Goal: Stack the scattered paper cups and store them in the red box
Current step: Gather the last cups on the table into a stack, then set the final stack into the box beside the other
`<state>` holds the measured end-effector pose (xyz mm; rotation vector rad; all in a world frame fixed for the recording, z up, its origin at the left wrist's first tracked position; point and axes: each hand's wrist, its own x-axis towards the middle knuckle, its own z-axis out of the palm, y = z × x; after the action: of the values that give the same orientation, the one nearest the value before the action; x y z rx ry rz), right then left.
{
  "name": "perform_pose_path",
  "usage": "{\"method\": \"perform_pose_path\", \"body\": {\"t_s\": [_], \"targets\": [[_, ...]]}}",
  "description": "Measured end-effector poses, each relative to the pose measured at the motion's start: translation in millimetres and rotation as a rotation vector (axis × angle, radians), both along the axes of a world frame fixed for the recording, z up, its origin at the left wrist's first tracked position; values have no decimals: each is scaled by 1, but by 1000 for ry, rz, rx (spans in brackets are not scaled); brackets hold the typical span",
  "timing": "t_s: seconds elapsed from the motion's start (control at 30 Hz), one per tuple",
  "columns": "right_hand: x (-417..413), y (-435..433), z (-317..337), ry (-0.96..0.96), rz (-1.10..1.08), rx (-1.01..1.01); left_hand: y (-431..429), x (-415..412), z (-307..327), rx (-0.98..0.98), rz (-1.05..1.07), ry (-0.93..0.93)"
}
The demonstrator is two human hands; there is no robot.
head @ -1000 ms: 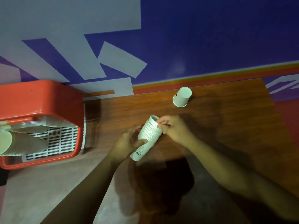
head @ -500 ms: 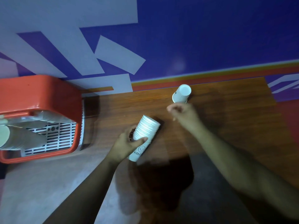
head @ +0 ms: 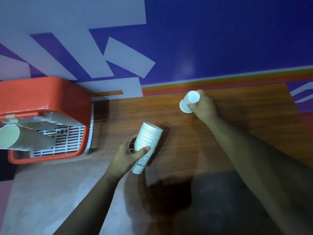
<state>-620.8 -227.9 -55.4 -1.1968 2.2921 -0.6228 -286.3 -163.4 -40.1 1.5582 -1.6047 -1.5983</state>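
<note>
My left hand [head: 126, 156] grips a tilted stack of several nested white paper cups [head: 146, 143]; its lowest cup carries a smiley and "HELLO". At the far edge of the wooden tabletop [head: 237, 126], my right hand [head: 204, 106] wraps around a single white paper cup [head: 189, 100] that stands upside down. The red box [head: 42, 99] sits at the left, with a white slatted insert and long stacks of cups [head: 25, 139] lying inside it.
A blue wall with pale grey shapes and an orange-red stripe [head: 220, 84] runs right behind the table. The tabletop's near left part is grey [head: 50, 192]. A dark shadow falls over the near middle.
My right hand let go of the stack's top, reached away to the far cup and closed around it. My left hand kept holding the stack.
</note>
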Motion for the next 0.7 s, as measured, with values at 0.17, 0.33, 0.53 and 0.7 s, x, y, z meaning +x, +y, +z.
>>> {"method": "perform_pose_path", "body": {"t_s": [0.17,0.33,0.53,0.7], "targets": [[34,28,30,-600,-114,-167,10,6,9,-5,43,44],[68,81,67,-1161,-282,-93,27,12,39,-17,64,89],[93,132,98,-1302,-422,-55,56,27,83,-79,103,63],[112,149,141,-1155,-116,-71,76,54,114,-176,30,0]]}}
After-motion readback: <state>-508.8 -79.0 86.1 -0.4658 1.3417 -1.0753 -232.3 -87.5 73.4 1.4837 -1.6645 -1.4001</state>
